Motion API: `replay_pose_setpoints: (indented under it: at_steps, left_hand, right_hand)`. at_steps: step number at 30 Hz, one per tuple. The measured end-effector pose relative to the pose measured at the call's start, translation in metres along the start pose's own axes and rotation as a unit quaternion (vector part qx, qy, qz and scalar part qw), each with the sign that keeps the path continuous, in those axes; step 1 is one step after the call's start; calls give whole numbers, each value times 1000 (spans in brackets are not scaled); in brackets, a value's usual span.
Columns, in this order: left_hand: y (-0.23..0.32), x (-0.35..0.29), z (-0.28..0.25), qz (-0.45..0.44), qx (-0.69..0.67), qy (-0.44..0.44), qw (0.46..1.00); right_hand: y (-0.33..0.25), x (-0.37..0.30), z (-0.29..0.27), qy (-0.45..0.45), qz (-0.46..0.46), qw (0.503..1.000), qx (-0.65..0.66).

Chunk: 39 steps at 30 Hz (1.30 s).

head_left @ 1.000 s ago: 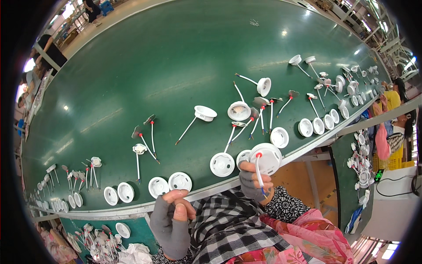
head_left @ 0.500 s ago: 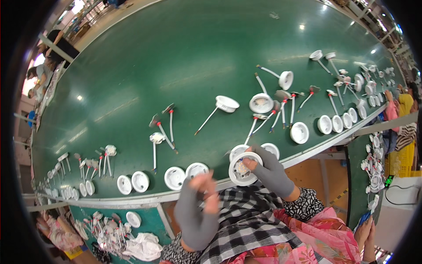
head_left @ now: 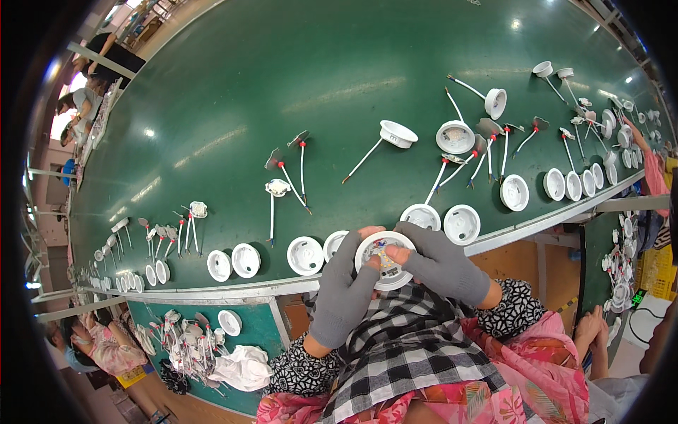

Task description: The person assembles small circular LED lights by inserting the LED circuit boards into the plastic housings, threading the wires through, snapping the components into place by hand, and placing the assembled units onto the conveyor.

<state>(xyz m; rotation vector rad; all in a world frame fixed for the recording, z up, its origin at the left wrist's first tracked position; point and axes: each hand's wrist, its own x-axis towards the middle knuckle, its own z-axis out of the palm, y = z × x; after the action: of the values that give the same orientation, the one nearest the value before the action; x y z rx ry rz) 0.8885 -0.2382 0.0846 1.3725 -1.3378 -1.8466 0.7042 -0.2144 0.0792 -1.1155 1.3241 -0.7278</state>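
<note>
Between my hands, at the near edge of the green table, is a round white lamp housing [head_left: 388, 281] with a light board full of small parts inside it. My left hand [head_left: 342, 290], in a grey fingerless glove, grips its left rim, thumb over the board. From the other side my right hand [head_left: 441, 265], gloved alike, holds the rim with its thumb pressed onto the board. Just beyond my hands lie two empty white housings, one [head_left: 421, 215] partly behind my fingers and another [head_left: 462, 225] to the right. Left of my left hand sits another white housing [head_left: 305, 256].
Light boards with red-and-white leads [head_left: 286, 169] and cabled white housings [head_left: 399, 134] lie scattered over the green table [head_left: 233, 78]. Below left, a lower surface holds a heap of wired boards [head_left: 187, 346] and a white cloth [head_left: 241, 368]. Co-workers sit at both sides.
My left hand has moved up and right onto the housing's left rim, and its thumb now rests on the board. My right hand keeps its hold. The view has shifted slightly.
</note>
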Motion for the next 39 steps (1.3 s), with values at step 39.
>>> replay_pose_setpoints:
  at_steps: [39]
  left_hand:
    - [116,225,-26,129,122,-296,939]
  right_hand:
    - [-41,104,-149,201,-308,763,-532]
